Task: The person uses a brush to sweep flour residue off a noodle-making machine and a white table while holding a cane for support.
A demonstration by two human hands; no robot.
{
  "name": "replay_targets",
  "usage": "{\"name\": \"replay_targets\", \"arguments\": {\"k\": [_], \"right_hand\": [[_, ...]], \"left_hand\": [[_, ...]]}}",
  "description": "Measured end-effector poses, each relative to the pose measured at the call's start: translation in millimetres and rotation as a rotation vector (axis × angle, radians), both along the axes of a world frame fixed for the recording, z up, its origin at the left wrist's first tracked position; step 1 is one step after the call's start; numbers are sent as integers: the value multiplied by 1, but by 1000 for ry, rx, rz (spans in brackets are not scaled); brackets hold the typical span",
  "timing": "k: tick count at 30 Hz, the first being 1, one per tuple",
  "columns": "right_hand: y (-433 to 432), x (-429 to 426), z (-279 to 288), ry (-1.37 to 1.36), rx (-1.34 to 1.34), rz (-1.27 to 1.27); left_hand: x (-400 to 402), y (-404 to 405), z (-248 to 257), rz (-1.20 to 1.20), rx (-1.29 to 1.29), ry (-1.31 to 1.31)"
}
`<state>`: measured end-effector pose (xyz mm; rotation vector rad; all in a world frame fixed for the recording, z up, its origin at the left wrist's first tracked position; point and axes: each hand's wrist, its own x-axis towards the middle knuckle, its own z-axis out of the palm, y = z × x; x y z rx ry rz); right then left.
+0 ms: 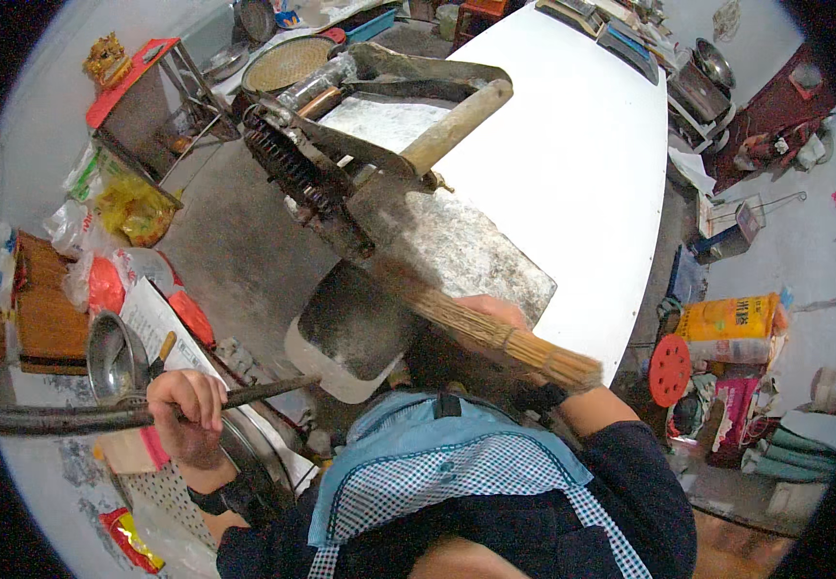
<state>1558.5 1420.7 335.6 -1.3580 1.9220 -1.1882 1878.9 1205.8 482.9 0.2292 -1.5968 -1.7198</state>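
My left hand (pixel 185 412) grips a long dark handle (pixel 266 391), which leads to a pale, square-edged shovel or dustpan (pixel 349 383) near the middle of the view. In my right hand (pixel 494 310) is a straw whisk brush (pixel 501 334); the arm and brush partly hide that hand. The blurred tips of the brush lie at the lower end of a dark metal machine (pixel 316 166) with gears, a spring and a wooden roller (pixel 458 127). Below the roller, a worn, whitish slab (pixel 476 246) slopes towards me. Dark marks show on the shovel's pan.
A large white tabletop (pixel 570 145) stands behind and right of the machine. At the left are a red-topped stand (pixel 132 83), plastic bags (pixel 135 206) and a metal bowl (pixel 115 354). Further right are a red perforated disc (pixel 670 370) and an orange package (pixel 726 318).
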Motion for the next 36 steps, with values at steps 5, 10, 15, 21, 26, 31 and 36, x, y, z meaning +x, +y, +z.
{"name": "replay_targets", "arguments": {"k": [5, 10, 15, 21, 26, 31, 36], "right_hand": [[26, -28, 18, -10, -207, -34], [32, -37, -6, -80, 332, -310], [50, 9, -40, -144, -320, -97], [72, -28, -9, -142, -155, -362], [65, -10, -31, -111, 403, -316], [90, 10, -22, 483, -288, -143], [122, -37, -25, -42, 37, -459]], "left_hand": [[9, 20, 18, 49, -50, 12], [12, 31, 25, -9, -83, 14], [8, 41, 27, 8, -52, 27], [8, 46, 27, 21, -69, 16], [-2, 52, 24, 27, -71, 17], [-1, 61, 23, 51, -36, 21], [0, 64, 20, 9, -35, 11]]}}
